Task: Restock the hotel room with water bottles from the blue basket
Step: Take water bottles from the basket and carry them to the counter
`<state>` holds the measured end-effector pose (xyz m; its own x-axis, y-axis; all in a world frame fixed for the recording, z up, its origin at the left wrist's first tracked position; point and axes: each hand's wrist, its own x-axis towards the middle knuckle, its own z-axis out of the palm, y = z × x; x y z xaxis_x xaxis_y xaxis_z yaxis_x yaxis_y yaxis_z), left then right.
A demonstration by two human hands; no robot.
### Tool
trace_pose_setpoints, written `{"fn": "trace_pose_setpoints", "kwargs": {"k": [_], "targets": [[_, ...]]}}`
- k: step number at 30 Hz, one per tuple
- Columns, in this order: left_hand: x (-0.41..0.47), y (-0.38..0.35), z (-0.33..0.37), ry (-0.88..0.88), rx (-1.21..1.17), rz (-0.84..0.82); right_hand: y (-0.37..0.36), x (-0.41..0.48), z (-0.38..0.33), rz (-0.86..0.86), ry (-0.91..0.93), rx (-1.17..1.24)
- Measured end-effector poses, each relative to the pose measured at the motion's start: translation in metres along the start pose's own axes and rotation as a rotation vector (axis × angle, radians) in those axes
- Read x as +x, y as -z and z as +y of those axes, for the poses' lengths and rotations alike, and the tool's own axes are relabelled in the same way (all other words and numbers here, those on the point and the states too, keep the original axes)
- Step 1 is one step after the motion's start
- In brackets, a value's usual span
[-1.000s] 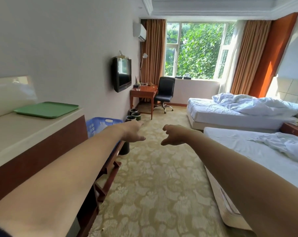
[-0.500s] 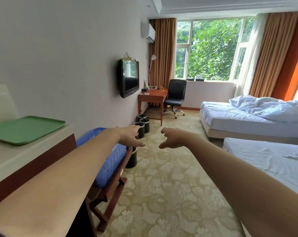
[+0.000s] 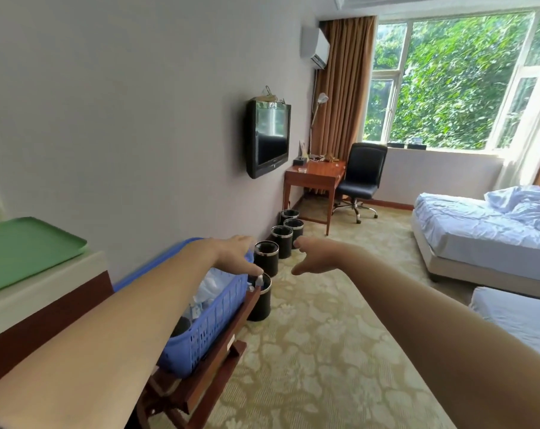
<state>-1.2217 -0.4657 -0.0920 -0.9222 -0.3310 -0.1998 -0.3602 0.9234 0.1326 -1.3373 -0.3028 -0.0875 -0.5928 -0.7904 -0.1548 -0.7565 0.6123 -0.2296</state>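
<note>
The blue basket [image 3: 213, 320] sits on a wooden folding rack [image 3: 206, 385] at the lower left, by the wall. Clear plastic water bottles [image 3: 213, 286] show inside it, partly hidden by my left forearm. My left hand [image 3: 236, 253] hovers over the basket's far corner, fingers spread, holding nothing. My right hand [image 3: 313, 255] hangs in the air to the right of the basket, above the carpet, loosely curled and empty.
A green tray [image 3: 24, 252] lies on a white-topped counter [image 3: 45, 300] at the left. Several black bins [image 3: 267, 257] line the wall beyond the basket. A wall TV [image 3: 267, 137], a wooden desk [image 3: 313, 176], an office chair [image 3: 361, 178] and two beds [image 3: 479, 236] stand farther in.
My view has moved forward and turned left and down. The basket's inside and its bottles have come into sight. My left hand now reaches over the basket's far corner.
</note>
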Motion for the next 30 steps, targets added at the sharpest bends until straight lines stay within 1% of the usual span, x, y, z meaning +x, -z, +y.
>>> {"fn": "trace_pose_setpoints", "kwargs": {"k": [6, 11, 18, 22, 30], "targets": [[0.08, 0.024, -0.021, 0.137, -0.045, 0.065, 0.031, 0.111, 0.024, -0.033, 0.125, -0.075], [0.122, 0.032, -0.056, 0.25, -0.07, 0.107, 0.038, 0.197, 0.018, -0.085, 0.258, -0.089], [0.159, 0.021, -0.134, 0.462, -0.14, 0.105, 0.015, 0.3, -0.028, -0.151, 0.476, -0.169], [0.189, 0.019, -0.18, 0.545, -0.179, 0.102, 0.004, 0.358, -0.059, -0.176, 0.587, -0.196], [0.25, 0.025, -0.253, 0.629, -0.245, 0.073, -0.002, 0.474, -0.099, -0.245, 0.672, -0.187]]}}
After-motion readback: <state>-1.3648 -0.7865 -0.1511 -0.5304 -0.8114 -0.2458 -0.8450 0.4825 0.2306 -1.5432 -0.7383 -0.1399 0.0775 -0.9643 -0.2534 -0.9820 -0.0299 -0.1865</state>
